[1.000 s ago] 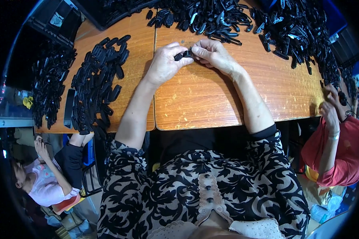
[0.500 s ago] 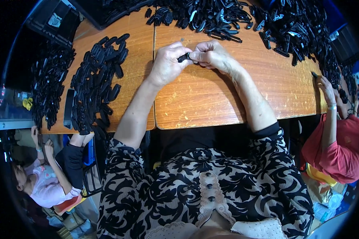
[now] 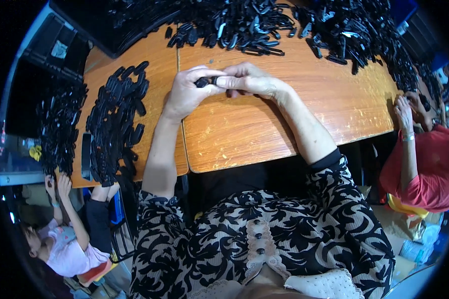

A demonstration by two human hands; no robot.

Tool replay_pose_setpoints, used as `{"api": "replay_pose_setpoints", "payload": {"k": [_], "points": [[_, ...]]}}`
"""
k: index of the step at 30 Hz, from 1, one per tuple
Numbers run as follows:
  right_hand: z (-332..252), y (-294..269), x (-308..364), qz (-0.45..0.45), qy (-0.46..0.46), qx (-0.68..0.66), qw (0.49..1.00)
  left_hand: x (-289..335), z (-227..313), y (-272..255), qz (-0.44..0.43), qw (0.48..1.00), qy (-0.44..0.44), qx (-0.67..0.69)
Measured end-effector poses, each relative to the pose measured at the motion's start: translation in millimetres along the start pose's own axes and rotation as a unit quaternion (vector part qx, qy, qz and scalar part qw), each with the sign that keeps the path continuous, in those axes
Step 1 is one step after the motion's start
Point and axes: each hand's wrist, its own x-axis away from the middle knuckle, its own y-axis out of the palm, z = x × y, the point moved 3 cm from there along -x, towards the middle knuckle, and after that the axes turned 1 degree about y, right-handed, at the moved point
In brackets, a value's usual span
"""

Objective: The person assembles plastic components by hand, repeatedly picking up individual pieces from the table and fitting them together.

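Observation:
Both of my hands meet over the wooden table, gripping one small black plastic part. My left hand has its fingers curled round the part's left end. From the right, my right hand presses its thumb along the piece, with the fingers bent beneath. Most of the part is covered by my fingers, so its exact kind cannot be made out. To the left of my left hand lies a loose heap of similar elongated black plastic parts.
Large piles of black parts cover the table's far side and far right. A black bin stands at the far left. A person in pink sits at left, a person in red at right. A seam splits the wooden tabletop.
My view has shifted a little, so the table sits tilted. Both hands stay together on the black part, and my right thumb now lies flatter along it.

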Motion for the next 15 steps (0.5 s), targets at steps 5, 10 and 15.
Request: {"api": "replay_pose_setpoints", "payload": {"k": [5, 10, 15], "points": [[2.2, 2.2, -3.6, 0.010, 0.003, -0.029, 1.000, -2.6, -8.6, 2.5, 0.034, 0.991, -0.027, 0.126], [-2.6, 20.4, -10.1, 0.118, 0.015, -0.050, 0.992, 6.4, -35.8, -8.7, 0.031, 0.947, -0.147, 0.285], [-15.0, -27.2, 7.1, 0.411, -0.166, 0.502, 0.743, -5.3, -36.4, -23.9, 0.139, 0.903, -0.097, 0.395]]}}
